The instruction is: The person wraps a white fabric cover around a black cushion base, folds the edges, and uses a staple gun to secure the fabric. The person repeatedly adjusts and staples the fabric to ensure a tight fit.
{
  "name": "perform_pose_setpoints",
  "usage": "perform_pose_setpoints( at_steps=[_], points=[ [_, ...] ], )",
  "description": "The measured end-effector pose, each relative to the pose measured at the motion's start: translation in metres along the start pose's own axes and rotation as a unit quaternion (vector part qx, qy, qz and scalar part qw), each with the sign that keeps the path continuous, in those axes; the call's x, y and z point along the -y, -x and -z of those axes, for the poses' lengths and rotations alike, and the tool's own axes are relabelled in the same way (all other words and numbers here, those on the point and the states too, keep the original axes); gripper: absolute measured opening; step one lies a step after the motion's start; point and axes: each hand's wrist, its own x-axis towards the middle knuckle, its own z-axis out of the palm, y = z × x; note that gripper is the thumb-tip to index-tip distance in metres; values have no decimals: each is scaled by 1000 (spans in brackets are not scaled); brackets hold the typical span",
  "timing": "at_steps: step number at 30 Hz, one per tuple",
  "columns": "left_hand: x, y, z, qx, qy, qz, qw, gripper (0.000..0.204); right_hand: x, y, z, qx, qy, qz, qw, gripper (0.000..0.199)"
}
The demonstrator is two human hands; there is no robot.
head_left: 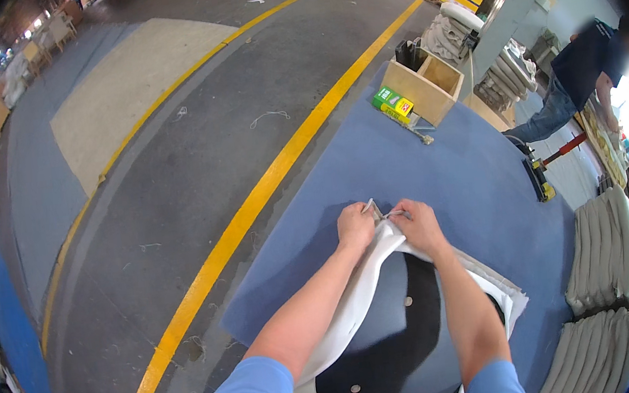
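Note:
In front of me on the blue-covered table lies a rounded dark grey panel (398, 307) with several small round pale spots. A padded white cover (367, 284) wraps round its rim. At the panel's far end my left hand (356, 224) pinches a thin pale strip of the cover's edge, its tip sticking up past the fingers. My right hand (419, 225), just beside it, is closed on another part of that edge. The fingertips are a small gap apart. My right forearm hides part of the panel, and its near end runs under my sleeves.
A wooden box (426, 90) with compartments stands at the table's far end, beside a green and yellow carton (392, 102). A yellow-handled staple gun-like tool (539, 180) sits at the right edge. Stacked grey-white cushions (604, 249) stand right; another person (586, 64) works beyond.

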Motion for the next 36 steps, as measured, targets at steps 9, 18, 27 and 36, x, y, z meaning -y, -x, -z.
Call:
perform_pose_setpoints(
  at_steps=[9, 18, 27, 36],
  points=[
    [4, 26, -15, -124, 135, -168, 968, 16, 0, 19, -22, -146, -136, 9, 980, 11],
    [2, -11, -3, 56, 83, 0, 995, 28, -12, 0, -16, -60, -170, -66, 981, 15],
    [3, -23, 7, 141, 107, 89, 980, 30, 16, -32, 10, 103, -133, -153, 974, 22],
    [6, -18, 1, 96, 107, 52, 988, 32, 13, -26, 8, 98, -76, -163, 979, 19]
  ],
)
